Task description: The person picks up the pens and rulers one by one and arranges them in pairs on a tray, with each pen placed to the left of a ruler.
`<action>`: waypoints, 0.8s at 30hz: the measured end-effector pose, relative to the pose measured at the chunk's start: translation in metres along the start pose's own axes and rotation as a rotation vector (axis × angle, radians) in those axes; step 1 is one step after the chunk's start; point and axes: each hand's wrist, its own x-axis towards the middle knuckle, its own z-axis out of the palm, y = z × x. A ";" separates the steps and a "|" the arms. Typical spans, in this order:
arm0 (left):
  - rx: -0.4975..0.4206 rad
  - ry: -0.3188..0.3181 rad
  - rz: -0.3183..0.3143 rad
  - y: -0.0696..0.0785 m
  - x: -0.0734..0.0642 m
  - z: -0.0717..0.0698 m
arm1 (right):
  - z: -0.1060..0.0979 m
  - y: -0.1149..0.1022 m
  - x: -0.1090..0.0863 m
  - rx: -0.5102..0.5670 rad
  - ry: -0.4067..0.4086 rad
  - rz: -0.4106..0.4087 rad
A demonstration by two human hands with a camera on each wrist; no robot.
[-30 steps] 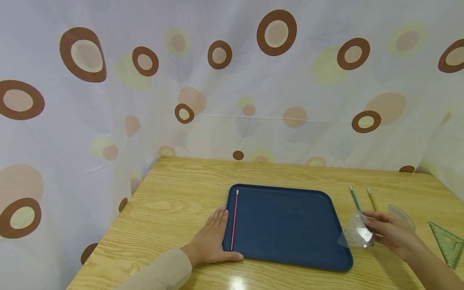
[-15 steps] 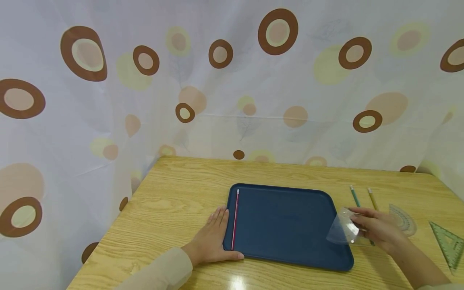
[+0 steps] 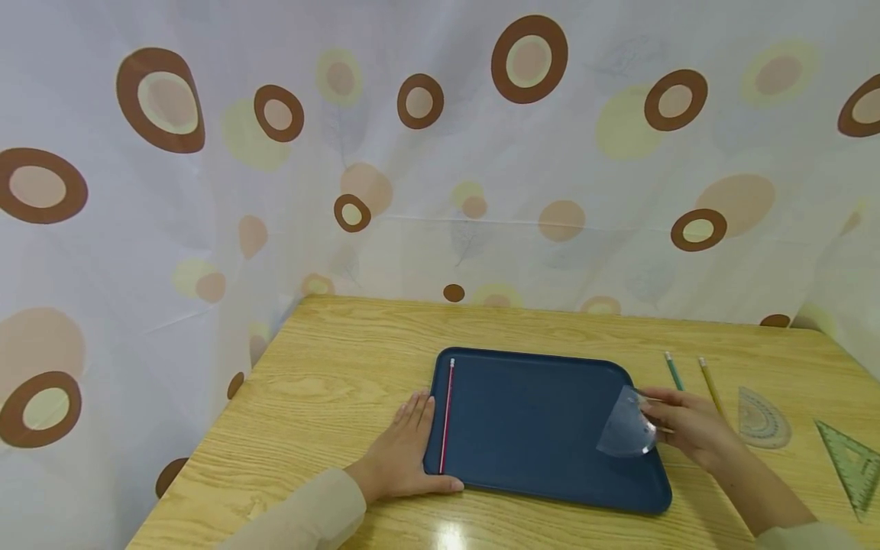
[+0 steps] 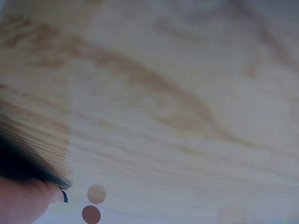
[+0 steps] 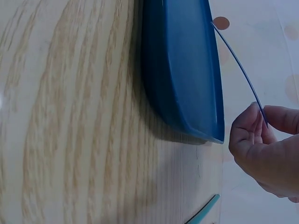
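Observation:
A dark blue tray (image 3: 529, 435) lies on the wooden table. My left hand (image 3: 402, 458) rests against its near left corner, fingers straight along the side and thumb along the front edge. Between the fingertips of my right hand (image 3: 690, 426) a clear protractor (image 3: 624, 429) is pinched, held over the tray's right part. In the right wrist view this protractor appears edge-on as a thin blue line (image 5: 239, 65), raised above the tray. A red pencil (image 3: 447, 416) with a white end lies inside the tray along its left side.
Right of the tray lie a teal pencil (image 3: 674, 370), partly behind the right hand, and a yellow pencil (image 3: 711, 383). Farther right are a second clear protractor (image 3: 765, 418) and a green set square (image 3: 851, 466). A patterned curtain (image 3: 481, 168) hangs behind the table.
My right hand has carried the clear protractor leftward, from beside the tray's right edge to over the tray. The left hand and tray have stayed put.

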 end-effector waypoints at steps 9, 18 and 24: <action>-0.008 -0.003 0.001 0.001 0.000 -0.002 | 0.013 0.000 0.008 0.012 -0.009 -0.018; -0.007 -0.003 -0.005 0.001 0.000 -0.001 | 0.032 -0.003 0.016 -0.020 -0.001 -0.027; -0.003 -0.001 -0.005 0.001 0.000 -0.002 | 0.044 -0.004 0.022 -0.049 -0.007 -0.039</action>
